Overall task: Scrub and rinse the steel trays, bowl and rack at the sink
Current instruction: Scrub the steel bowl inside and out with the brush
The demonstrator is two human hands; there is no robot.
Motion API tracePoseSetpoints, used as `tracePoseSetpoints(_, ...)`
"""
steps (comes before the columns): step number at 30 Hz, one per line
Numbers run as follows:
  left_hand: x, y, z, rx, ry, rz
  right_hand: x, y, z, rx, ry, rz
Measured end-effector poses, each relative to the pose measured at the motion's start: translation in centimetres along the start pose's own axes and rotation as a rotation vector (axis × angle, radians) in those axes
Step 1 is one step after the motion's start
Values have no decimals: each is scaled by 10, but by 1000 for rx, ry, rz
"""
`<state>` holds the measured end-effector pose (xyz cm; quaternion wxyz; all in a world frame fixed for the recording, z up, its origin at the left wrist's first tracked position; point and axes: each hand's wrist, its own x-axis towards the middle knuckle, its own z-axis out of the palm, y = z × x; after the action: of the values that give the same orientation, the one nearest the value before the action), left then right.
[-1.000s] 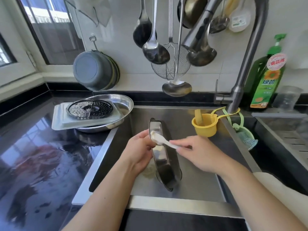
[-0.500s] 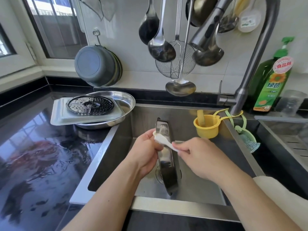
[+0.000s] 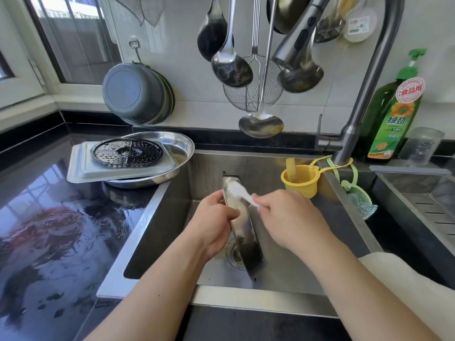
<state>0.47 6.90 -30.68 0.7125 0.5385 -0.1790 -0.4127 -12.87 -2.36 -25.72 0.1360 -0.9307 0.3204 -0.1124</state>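
Here, the sink [image 3: 283, 168] is filling the frame's centre, and a steel tray [image 3: 242, 225] is standing on edge in it. The left hand [image 3: 214, 222] is gripping its rim, fingers clamped; the right hand [image 3: 288, 217] is pinching a white cloth [image 3: 237, 191] against it. Wet steel could be slipping loose and clattering down.

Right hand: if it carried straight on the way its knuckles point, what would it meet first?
Likely the steel tray held on edge in the sink: the right hand points left at it, its white cloth already on the rim. Depth is uncertain.
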Motion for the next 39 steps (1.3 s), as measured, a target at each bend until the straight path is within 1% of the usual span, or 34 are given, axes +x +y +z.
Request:
tracePoseSetpoints(2, -3, 0, 2, 65, -5, -37, 2, 4, -1, 12, 32, 20)
tracePoseSetpoints(5, -8, 0, 1, 171, -11, -93, -6, -3, 0, 42, -36, -37)
tracePoseSetpoints(7, -8, 1, 0, 169, -5, -100, -8, -6, 1, 28, -42, -56)
tracePoseSetpoints(9, -7, 2, 3, 110, -13, -86, -1, 1, 2, 23, -18, -26)
tracePoseSetpoints(12, -7, 7, 6, -119, -21, -91, 2, 10, 1, 37, -46, -6)
tracePoseSetpoints(15, -9, 12, 3, -377, -24, -171, -5, 6, 1, 56, -111, -35)
tracePoseSetpoints(17, -7, 14, -1, -501, 18, -218, 0, 11, 2, 35, -95, -5)
tracePoseSetpoints(19, -4, 13, -4, -521, 80, -266, 3, 17, 3, 19, -77, 33)
tracePoseSetpoints(23, 3, 7, -4, -471, 138, -316, -2, 9, 9, 22, -163, -17)
tracePoseSetpoints(24, 4, 6, -4, -467, 157, -316, -1, 9, 9, 18, -162, -9)
tracePoseSetpoints(29, 11, 6, -10, -536, 251, -281, 8, 36, -2, 2, -148, 161)
tracePoseSetpoints(31, 12, 4, -8, -508, 278, -262, 5, 30, 1, 15, -156, 145)
tracePoseSetpoints(33, 12, 1, -3, -491, 284, -241, 3, 11, 12, 40, -163, 62)
tracePoseSetpoints(35, 11, 0, 0, -506, 274, -229, 4, -3, 23, 19, -124, -5)
tracePoseSetpoints(37, 11, 1, -1, -539, 280, -235, 7, -3, 23, -2, -84, 12)
tracePoseSetpoints(39, 14, 4, -5, -580, 306, -239, 9, 9, 18, -22, -90, 75)
